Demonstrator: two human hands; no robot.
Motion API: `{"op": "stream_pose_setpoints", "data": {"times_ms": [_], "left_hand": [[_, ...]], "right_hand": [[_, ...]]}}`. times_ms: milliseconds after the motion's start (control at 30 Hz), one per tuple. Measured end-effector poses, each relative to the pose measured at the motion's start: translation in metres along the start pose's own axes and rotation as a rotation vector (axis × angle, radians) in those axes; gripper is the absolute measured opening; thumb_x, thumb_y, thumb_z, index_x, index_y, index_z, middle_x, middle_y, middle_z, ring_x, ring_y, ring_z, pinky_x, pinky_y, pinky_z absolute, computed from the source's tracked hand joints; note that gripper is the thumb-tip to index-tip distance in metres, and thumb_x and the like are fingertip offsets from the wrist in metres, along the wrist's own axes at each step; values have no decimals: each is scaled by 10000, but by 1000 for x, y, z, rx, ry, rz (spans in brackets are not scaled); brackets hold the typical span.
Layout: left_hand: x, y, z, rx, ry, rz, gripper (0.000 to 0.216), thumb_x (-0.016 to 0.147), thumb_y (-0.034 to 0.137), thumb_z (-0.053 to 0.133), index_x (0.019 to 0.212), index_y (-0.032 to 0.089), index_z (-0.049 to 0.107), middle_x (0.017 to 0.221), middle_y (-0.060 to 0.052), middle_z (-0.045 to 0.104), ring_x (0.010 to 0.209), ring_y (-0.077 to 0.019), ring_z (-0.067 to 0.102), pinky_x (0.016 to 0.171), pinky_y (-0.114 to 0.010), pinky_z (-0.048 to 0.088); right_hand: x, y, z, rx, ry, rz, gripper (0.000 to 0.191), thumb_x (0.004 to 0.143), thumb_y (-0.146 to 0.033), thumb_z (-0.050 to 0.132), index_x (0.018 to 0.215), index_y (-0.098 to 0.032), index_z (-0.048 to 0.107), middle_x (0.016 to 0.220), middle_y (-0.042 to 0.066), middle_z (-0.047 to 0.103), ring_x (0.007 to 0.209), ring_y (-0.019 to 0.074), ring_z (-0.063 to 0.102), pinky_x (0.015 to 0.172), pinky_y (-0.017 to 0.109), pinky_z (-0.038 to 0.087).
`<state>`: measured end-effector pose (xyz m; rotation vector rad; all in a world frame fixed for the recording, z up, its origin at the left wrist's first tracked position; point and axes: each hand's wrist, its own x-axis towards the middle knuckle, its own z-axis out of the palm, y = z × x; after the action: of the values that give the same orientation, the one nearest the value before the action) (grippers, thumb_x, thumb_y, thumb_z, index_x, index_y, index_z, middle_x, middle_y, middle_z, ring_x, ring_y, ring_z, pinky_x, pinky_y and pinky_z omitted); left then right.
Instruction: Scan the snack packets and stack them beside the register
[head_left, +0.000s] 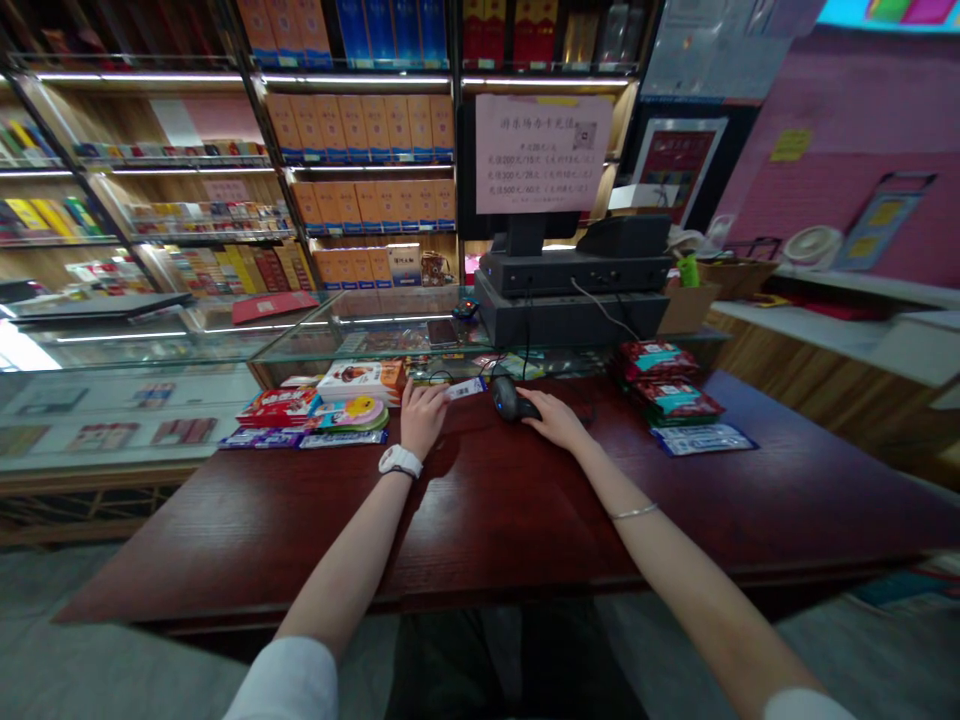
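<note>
My left hand, with a white watch at the wrist, holds a small white and blue snack packet by its left end. Closed around the handle of a black barcode scanner is my right hand. The scanner's head points left, close to the packet's right end. Left of my left hand lies a pile of packaged snacks: a white and orange box, a red box, a green and yellow package and purple packets.
Red and green snack bags are stacked on the dark red table at right, with a blue packet before them. Behind stand a glass display case, a cash register and a monitor with a paper sign.
</note>
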<state>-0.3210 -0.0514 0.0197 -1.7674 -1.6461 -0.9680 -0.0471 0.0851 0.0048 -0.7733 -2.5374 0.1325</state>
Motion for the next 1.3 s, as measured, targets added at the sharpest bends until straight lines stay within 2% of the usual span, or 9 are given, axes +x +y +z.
{"op": "stream_pose_setpoints", "data": {"times_ms": [467, 633, 700, 767, 867, 967, 1167, 1300], "left_hand": [[-1, 2, 2, 17, 25, 77, 114, 898, 200, 588, 853, 255, 677, 1110, 5, 746, 951, -220, 639, 1149, -554, 316], [-1, 1, 3, 18, 22, 78, 114, 894, 203, 591, 868, 262, 685, 1111, -1, 746, 955, -222, 638, 1148, -559, 317], [-1, 2, 2, 16, 20, 76, 117, 893, 203, 590, 878, 263, 689, 1109, -2, 746, 951, -223, 638, 1144, -559, 324], [0, 3, 2, 10, 21, 80, 118, 896, 201, 588, 879, 261, 689, 1109, 2, 747, 943, -221, 639, 1145, -559, 324], [1, 9, 2, -10, 20, 97, 120, 901, 205, 586, 873, 260, 689, 1112, 3, 746, 943, -215, 640, 1157, -556, 312], [2, 19, 2, -45, 1, 131, 126, 915, 221, 577, 886, 264, 692, 1125, 0, 743, 960, -208, 642, 1163, -550, 307], [2, 38, 0, -105, -31, 182, 128, 930, 242, 567, 911, 262, 691, 1136, -2, 740, 988, -197, 645, 1175, -540, 304], [1, 41, 0, -124, -62, 177, 133, 935, 239, 558, 905, 260, 686, 1148, 3, 738, 1009, -194, 646, 1186, -540, 293]], "right_hand": [[8, -10, 8, -202, -54, 64, 651, 898, -297, 581, 1499, -218, 344, 1367, 130, 567, 1094, 283, 609, 918, 417, 487], [12, -16, 5, -199, -90, 89, 670, 904, -335, 563, 1513, -187, 326, 1439, 151, 509, 1148, 302, 596, 956, 450, 474], [14, -20, 2, -162, -58, 90, 697, 896, -388, 572, 1516, -190, 322, 1484, 148, 466, 1219, 309, 560, 1021, 483, 438], [13, -27, -3, -130, 34, 63, 691, 897, -411, 567, 1512, -201, 332, 1500, 133, 454, 1293, 301, 505, 1104, 510, 364], [10, -39, -9, -106, 193, -23, 607, 918, -349, 535, 1489, -215, 378, 1458, 107, 508, 1336, 261, 466, 1177, 505, 270], [6, -47, -11, -100, 277, -91, 535, 928, -290, 515, 1454, -236, 433, 1423, 85, 543, 1324, 240, 478, 1189, 504, 259], [4, -49, -4, -101, 317, -158, 387, 932, -242, 519, 1315, -248, 583, 1302, 69, 634, 1227, 230, 546, 1190, 532, 266], [4, -51, -2, -112, 309, -159, 319, 965, -248, 467, 1232, -259, 641, 1195, 58, 676, 1137, 221, 588, 1208, 560, 224]]}}
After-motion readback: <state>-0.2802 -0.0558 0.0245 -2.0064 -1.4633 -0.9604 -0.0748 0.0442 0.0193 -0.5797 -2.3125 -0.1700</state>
